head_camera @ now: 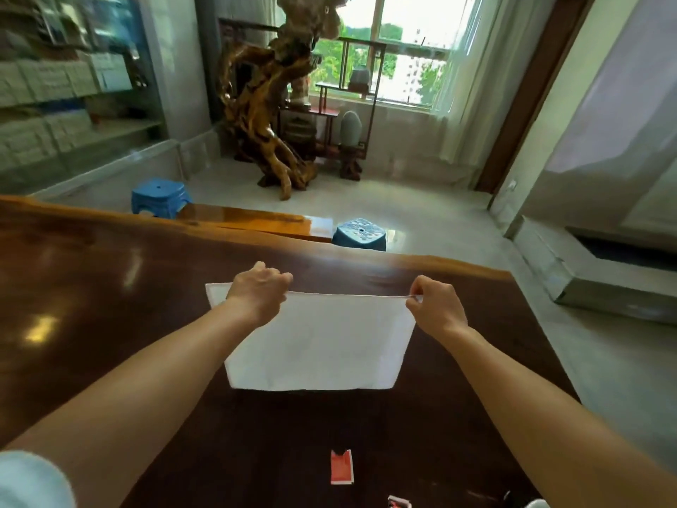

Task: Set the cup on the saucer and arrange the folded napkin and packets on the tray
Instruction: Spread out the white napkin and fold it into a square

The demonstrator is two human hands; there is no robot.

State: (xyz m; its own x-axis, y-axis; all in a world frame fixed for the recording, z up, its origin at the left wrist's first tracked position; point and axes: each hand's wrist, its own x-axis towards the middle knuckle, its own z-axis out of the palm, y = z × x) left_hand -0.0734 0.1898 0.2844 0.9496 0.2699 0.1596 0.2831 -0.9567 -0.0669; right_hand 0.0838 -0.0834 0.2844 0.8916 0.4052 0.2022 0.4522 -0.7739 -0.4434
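Note:
A white napkin (318,346) lies spread on the dark wooden table (110,287). My left hand (262,289) pinches its far edge near the left corner. My right hand (436,306) pinches the far right corner. A red packet (341,467) lies on the table close to me, below the napkin. Part of a second packet (399,503) shows at the bottom edge of the view. No cup, saucer or tray is in view.
The table's far edge runs just beyond my hands. Past it are a wooden bench (256,221), two blue stools (161,196) (361,234), a carved root sculpture (271,115) and a window. A white object (535,504) peeks in at the bottom right.

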